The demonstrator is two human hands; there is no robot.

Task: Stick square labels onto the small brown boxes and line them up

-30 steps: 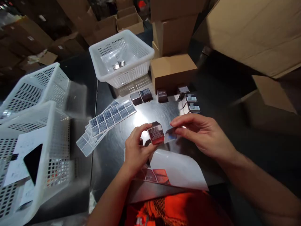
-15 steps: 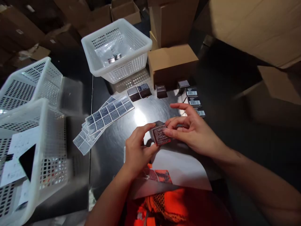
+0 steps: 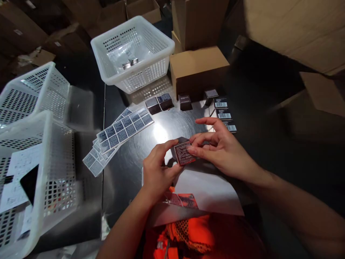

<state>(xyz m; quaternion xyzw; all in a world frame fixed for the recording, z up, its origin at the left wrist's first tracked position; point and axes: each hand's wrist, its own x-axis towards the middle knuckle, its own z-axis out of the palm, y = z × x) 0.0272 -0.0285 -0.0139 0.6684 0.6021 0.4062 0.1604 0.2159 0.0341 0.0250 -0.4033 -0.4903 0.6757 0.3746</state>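
Close to my body, my left hand (image 3: 159,172) grips a small dark box (image 3: 183,154) between thumb and fingers. The box's near face carries a printed label with small text and a red reflection. At that face's right edge, my right hand (image 3: 222,149) has its thumb against the label and bent fingers beside it; the index finger sticks up, apart. Below the box lies a white backing sheet (image 3: 211,192) with label stickers (image 3: 187,200) at its left. Overlapping label sheets (image 3: 125,129) rest left of my left hand.
Several small boxes (image 3: 184,102) stand beyond my hands, with a barcoded row (image 3: 224,114) at the right. Behind them are a brown carton (image 3: 198,64) and a white basket (image 3: 147,77). More white baskets (image 3: 45,172) occupy the left; large cartons (image 3: 296,32) rise at the right.
My view has shifted slightly. Both hands hold nearly the same pose at the box, with the right thumb still at the label's edge.
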